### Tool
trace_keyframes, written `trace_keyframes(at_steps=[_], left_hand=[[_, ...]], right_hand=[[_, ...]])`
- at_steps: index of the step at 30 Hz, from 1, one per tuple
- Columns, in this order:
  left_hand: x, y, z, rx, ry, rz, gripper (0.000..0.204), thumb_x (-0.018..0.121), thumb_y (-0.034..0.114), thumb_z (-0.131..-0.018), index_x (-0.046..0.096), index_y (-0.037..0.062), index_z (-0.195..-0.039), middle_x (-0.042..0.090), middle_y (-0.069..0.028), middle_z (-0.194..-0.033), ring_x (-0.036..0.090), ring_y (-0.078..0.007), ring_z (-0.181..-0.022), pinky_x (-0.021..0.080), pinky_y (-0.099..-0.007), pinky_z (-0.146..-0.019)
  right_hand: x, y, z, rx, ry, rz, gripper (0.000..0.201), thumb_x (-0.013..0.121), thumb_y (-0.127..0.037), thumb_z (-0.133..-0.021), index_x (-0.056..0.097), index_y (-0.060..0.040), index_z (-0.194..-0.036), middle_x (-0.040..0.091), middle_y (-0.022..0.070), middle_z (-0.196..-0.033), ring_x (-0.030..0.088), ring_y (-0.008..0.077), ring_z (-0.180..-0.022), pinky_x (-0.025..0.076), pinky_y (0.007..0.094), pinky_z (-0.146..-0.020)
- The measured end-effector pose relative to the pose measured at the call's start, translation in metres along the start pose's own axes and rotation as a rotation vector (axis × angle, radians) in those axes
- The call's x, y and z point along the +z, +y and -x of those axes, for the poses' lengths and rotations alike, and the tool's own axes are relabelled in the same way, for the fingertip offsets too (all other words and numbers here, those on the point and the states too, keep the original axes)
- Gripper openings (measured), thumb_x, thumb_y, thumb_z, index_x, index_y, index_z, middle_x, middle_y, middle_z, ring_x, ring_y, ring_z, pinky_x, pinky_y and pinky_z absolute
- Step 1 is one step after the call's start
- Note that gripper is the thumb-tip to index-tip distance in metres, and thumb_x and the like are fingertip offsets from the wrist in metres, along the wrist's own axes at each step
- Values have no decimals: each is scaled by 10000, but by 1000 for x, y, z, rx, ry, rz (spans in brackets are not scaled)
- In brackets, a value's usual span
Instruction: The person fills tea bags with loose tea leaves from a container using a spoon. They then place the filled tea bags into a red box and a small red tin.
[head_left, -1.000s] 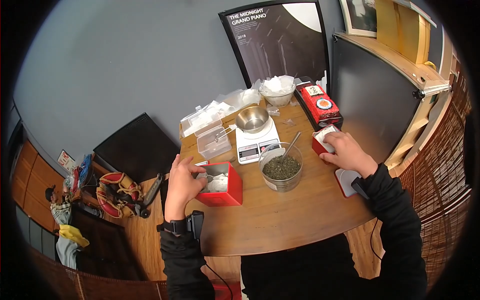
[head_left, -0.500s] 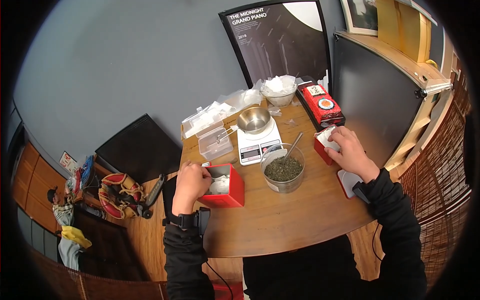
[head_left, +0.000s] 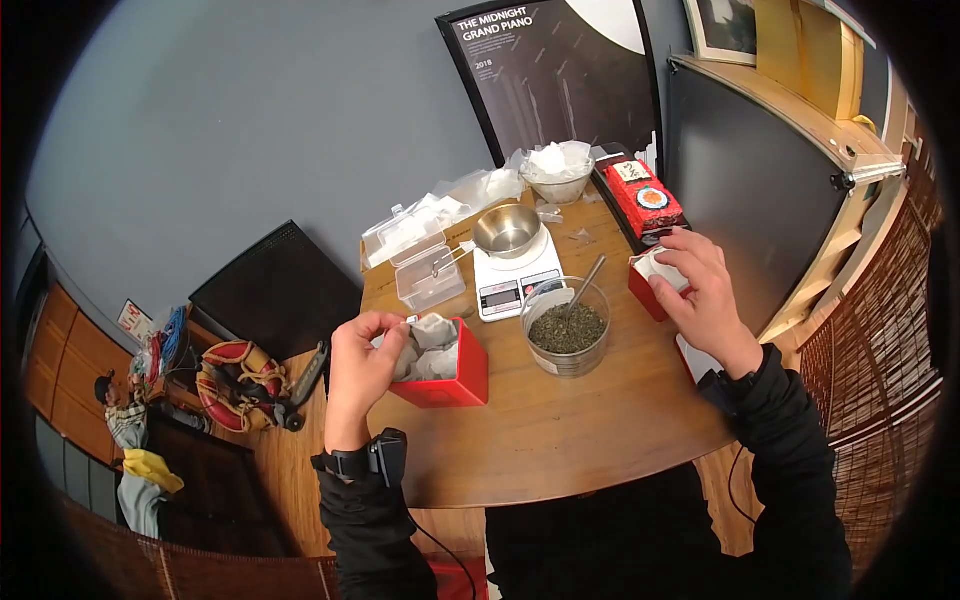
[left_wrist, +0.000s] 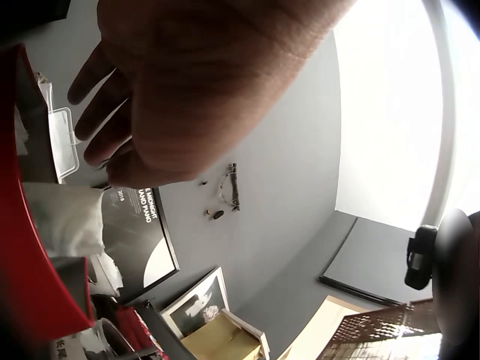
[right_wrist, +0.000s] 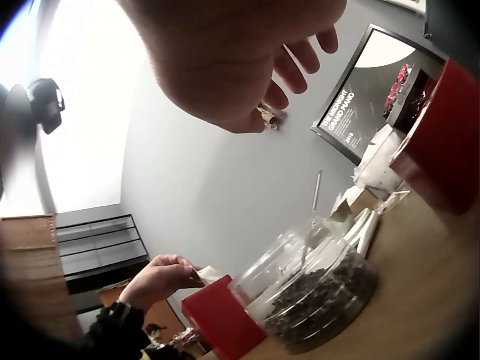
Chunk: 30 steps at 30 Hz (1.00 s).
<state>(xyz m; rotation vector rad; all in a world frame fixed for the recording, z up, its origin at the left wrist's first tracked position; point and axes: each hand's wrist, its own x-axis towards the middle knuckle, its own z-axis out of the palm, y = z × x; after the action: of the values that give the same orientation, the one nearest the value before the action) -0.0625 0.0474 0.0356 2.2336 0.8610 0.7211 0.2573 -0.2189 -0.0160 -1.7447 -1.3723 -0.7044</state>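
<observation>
My left hand point(head_left: 362, 368) is at the left rim of an open red tin point(head_left: 462, 378), thumb and fingertips pinched together. A white tea bag point(head_left: 433, 330) stands up at the tin's top beside those fingertips, and its pale pouch point(left_wrist: 67, 217) rises from the tin in the left wrist view. More pale bags point(head_left: 438, 362) lie inside. My right hand point(head_left: 705, 305) hovers over a smaller red tin point(head_left: 645, 292) with white bags in it, fingers loosely bent and nothing between them. Between the tins is a clear jar point(head_left: 568, 340) of dried green leaves with a spoon point(head_left: 592, 280) in it.
Behind the jar, a white kitchen scale point(head_left: 515, 290) bears a metal bowl point(head_left: 507, 232). A clear plastic box point(head_left: 430, 285) sits left of it. Farther back are a glass bowl point(head_left: 556, 188) of white bags and a red package point(head_left: 645, 200). A tin lid point(head_left: 695, 360) lies under my right wrist.
My left hand dipped into the large tin, then came up and left, and a tea bag now stands upright there. The right hand lifted slightly, its fingers leaving the small tin.
</observation>
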Motion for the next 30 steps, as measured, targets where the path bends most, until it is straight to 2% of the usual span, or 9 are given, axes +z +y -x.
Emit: trace_keyframes(at_steps=[2,6,11,13,17,18,21,25,30], left_hand=[[1,-1,0,99,93,135,127,673,76,-888,690,-48,-871,689,-19,-767,574,-48,-683,468,-222,-629],[-3,2,-2,70,107,240,127,654,81,-920,670,-41,-887,687,-22,-784,572,-37,-678,456,-216,-609],[-7,28,5,54,96,357,106,621,71,-950,641,-26,-916,715,-80,-880,646,-95,-749,521,-239,-678],[-3,39,7,67,101,408,104,628,70,-949,647,-24,-910,694,-48,-837,615,-68,-713,496,-216,-648],[9,57,9,71,44,531,95,630,56,-949,654,-26,-908,680,-24,-800,590,-50,-676,482,-201,-625],[11,59,9,73,13,510,92,607,50,-951,627,-32,-914,717,-124,-922,672,-123,-775,574,-274,-694],[26,72,9,76,-40,559,85,600,40,-952,627,-30,-914,719,-126,-931,671,-118,-775,576,-272,-699],[50,83,10,34,-47,671,82,620,36,-948,635,-24,-894,711,-64,-872,596,-47,-668,497,-205,-609],[70,92,7,6,-65,644,83,624,46,-947,634,-30,-914,684,-51,-823,622,-65,-663,515,-205,-600]], right_hand=[[1,-9,-3,-33,48,-49,235,748,-79,-768,670,-31,-984,649,130,-1118,592,338,-1137,434,433,-950],[6,-29,-4,-51,56,-94,232,749,-62,-758,662,-31,-970,649,128,-1107,595,339,-1132,437,431,-949],[17,-66,-10,-87,65,-257,222,756,-76,-753,660,-45,-951,664,114,-1049,610,329,-1077,453,419,-909],[23,-83,-12,-100,72,-290,222,758,-88,-757,657,-53,-952,668,109,-1006,620,317,-1025,457,409,-889],[36,-114,-16,-104,-58,-488,353,762,-122,-774,641,-56,-1099,647,110,-1026,624,317,-958,487,412,-859],[40,-120,-18,-133,-75,-553,411,765,-135,-779,627,-58,-1159,635,112,-1040,626,315,-941,500,411,-843],[46,-133,-22,-168,-59,-612,498,767,-147,-784,592,-64,-1243,610,118,-1085,631,312,-919,526,405,-799],[50,-138,-22,-160,-11,-560,464,766,-134,-777,590,-56,-1199,572,138,-1152,642,303,-883,539,391,-751],[51,-130,-23,-159,-29,-488,415,755,-118,-784,587,-51,-1157,556,151,-1178,651,300,-861,540,396,-732]])
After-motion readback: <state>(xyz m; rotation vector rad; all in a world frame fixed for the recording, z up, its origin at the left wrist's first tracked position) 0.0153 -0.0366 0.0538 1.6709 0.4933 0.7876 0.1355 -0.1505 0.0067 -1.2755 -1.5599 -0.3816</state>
